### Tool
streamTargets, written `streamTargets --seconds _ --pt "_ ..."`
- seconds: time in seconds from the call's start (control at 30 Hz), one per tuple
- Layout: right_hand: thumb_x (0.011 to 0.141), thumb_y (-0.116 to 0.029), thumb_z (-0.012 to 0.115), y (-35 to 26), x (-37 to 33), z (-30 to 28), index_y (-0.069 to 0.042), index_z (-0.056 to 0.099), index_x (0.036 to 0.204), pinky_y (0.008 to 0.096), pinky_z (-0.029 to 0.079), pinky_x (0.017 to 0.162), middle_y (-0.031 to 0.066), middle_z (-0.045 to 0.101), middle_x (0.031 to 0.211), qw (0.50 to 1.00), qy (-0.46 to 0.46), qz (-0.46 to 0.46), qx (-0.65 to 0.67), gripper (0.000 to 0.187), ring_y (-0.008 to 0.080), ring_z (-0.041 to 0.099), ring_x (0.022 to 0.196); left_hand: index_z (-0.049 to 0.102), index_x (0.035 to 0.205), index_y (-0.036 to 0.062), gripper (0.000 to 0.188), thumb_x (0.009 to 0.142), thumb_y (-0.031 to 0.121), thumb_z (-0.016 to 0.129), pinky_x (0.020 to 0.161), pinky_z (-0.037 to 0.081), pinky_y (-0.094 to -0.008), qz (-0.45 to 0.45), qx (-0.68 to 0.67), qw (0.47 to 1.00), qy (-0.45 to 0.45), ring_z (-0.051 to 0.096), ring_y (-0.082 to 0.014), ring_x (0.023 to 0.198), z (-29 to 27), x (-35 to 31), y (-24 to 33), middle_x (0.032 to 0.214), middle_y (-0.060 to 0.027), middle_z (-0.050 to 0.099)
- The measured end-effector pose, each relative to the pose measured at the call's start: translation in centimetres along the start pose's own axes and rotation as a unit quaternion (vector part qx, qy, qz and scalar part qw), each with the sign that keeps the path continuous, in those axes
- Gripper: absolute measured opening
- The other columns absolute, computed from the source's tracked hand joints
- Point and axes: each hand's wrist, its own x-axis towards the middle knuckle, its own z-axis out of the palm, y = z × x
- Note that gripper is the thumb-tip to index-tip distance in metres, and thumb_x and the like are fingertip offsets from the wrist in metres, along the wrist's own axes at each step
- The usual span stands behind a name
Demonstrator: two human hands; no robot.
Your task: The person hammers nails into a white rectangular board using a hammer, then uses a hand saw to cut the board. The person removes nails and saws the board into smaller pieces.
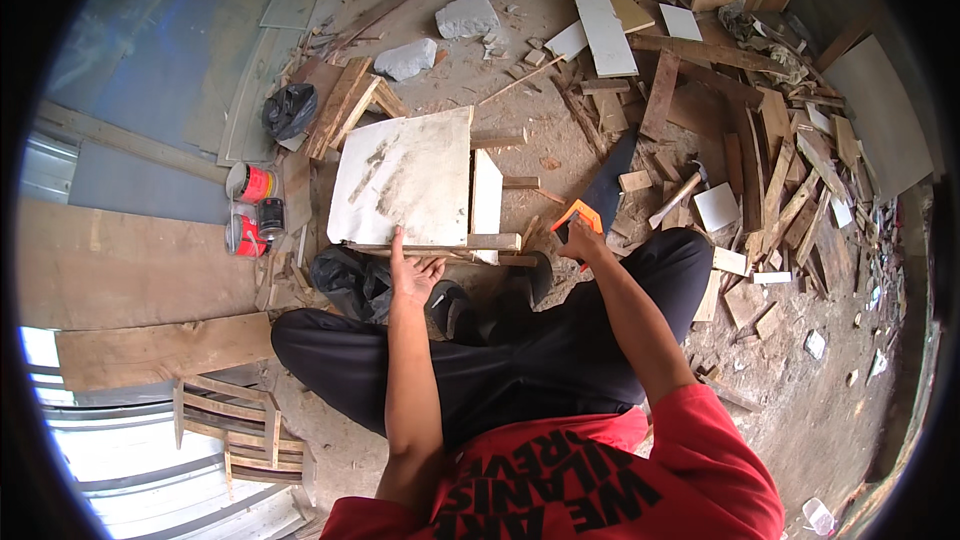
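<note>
I sit cross-legged on a dirt floor in black trousers. My left hand [412, 275] rests with fingers spread on the near edge of a white, smudged board [405, 177], touching a wooden strip [440, 245] fixed along that edge. My right hand [580, 238] grips the orange handle [578, 217] of a handsaw whose dark blade [610, 180] points away to the right of the board. A narrow white panel [487, 202] stands along the board's right side.
Two red-and-white tins [248, 208] stand left of the board, with a black bag [288, 110] behind them. Scrap planks and offcuts [760, 160] crowd the right. Stone chunks [440, 35] lie beyond. Large plywood sheets [130, 260] lie at left.
</note>
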Motion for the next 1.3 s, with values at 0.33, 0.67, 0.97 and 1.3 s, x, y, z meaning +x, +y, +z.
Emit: streamTargets --seconds 0.33,0.67,0.97,1.3 --pt "0.073 -0.039 0.075 0.0 0.2 -0.6 0.0 0.06 0.119 0.0448 0.052 0.094 0.0191 0.066 0.119 1.0 0.001 -0.025 -0.006 0.062 0.0342 0.063 0.114 0.013 0.149 -0.0161 0.136 0.071 0.082 0.066 0.096 0.046 -0.0434 -0.014 0.021 1.0 0.007 0.045 -0.0394 0.127 1.7 -0.9 1.0 0.146 -0.031 0.031" --pt "0.088 -0.011 0.066 -8.8 0.8 -13.0 0.001 0.059 0.102 0.0476 0.053 0.075 0.023 0.067 0.091 0.823 0.435 -0.199 0.306 0.019 0.0395 0.067 0.089 0.004 0.157 0.0066 0.129 0.071 0.086 0.058 0.107 0.033 -0.0604 0.041 -0.034 0.997 0.051 0.027 -0.0379 0.144 1.4 -1.2 -1.5 0.158 -0.0239 0.016" --pt "0.088 -0.046 0.071 -20.2 12.9 -17.7 0.006 0.061 0.122 0.0404 0.052 0.09 0.0238 0.07 0.108 0.957 0.106 -0.168 0.21 0.063 0.0346 0.067 0.106 0.009 0.159 0.0222 0.114 0.075 0.081 0.061 0.107 0.034 -0.0648 0.062 -0.085 0.991 0.083 0.017 -0.0343 0.149 3.5 -2.4 -3.2 0.159 -0.0198 0.013" --pt "0.085 -0.039 0.078 -19.0 9.3 -18.6 0.002 0.069 0.09 0.0344 0.045 0.063 0.0035 0.066 0.078 0.926 0.136 -0.193 0.296 0.042 0.0131 0.055 0.071 0.047 0.144 0.0177 0.086 0.074 0.056 0.078 0.104 0.032 -0.0667 0.107 -0.171 0.973 0.115 0.032 -0.0323 0.14 2.8 0.1 -2.1 0.151 -0.0093 0.037"
